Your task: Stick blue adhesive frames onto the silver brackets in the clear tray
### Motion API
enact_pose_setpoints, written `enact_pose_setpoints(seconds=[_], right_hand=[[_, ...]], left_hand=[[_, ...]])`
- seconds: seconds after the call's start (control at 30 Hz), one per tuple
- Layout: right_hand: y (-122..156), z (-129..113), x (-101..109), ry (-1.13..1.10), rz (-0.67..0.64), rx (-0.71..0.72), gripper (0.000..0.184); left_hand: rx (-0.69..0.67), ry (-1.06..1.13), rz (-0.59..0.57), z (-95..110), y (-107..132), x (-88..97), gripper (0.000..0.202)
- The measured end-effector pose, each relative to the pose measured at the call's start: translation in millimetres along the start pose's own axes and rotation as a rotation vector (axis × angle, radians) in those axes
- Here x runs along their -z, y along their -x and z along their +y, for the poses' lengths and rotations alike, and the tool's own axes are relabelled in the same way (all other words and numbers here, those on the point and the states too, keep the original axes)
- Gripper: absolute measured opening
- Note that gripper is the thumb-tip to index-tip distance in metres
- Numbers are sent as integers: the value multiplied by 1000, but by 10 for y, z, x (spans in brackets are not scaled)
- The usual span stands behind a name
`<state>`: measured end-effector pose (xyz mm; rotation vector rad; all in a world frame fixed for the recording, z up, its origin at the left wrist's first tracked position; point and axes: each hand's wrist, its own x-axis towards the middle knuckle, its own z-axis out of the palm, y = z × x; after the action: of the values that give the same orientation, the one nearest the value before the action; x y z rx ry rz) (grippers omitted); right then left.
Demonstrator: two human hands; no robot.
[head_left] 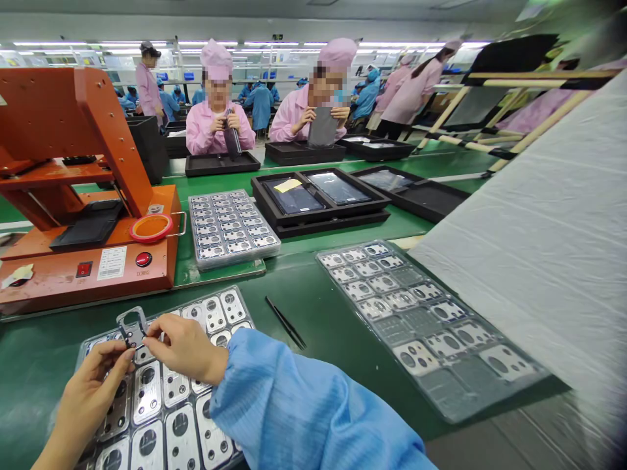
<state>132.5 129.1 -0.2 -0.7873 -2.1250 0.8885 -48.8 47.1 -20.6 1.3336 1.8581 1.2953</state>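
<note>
Between my two hands I hold a small metal plate (128,318) with a large opening, upright above a clear tray. My left hand (91,391) is closed, thumb and finger pinching its lower edge. My right hand (189,346), in a blue sleeve (304,398), pinches its right side. Beneath both hands lies the clear plastic tray (161,408) with rows of silver plates with round holes, partly hidden by my hands. Black tweezers (287,323) lie on the green table to the right of my right sleeve's cuff.
On the left stands an orange press (88,241) with a red tape roll (151,228). Behind is a stack of plate trays (232,228); to the right, a partly filled tray (421,326). Black trays (318,202) hold dark panels. Two co-workers (220,127) in pink handle panels opposite. White sheeting (539,215) hangs right.
</note>
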Motion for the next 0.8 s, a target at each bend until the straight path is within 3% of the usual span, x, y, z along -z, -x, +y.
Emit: enact_pose_setpoints(seconds=[0.5, 0.8], right_hand=[[-37, 19, -13, -45, -25, 18, 10], [-34, 71, -38, -6, -47, 47, 11]], left_hand=[[49, 16, 40, 39, 37, 6, 44], [59, -67, -19, 1, -15, 40, 44]])
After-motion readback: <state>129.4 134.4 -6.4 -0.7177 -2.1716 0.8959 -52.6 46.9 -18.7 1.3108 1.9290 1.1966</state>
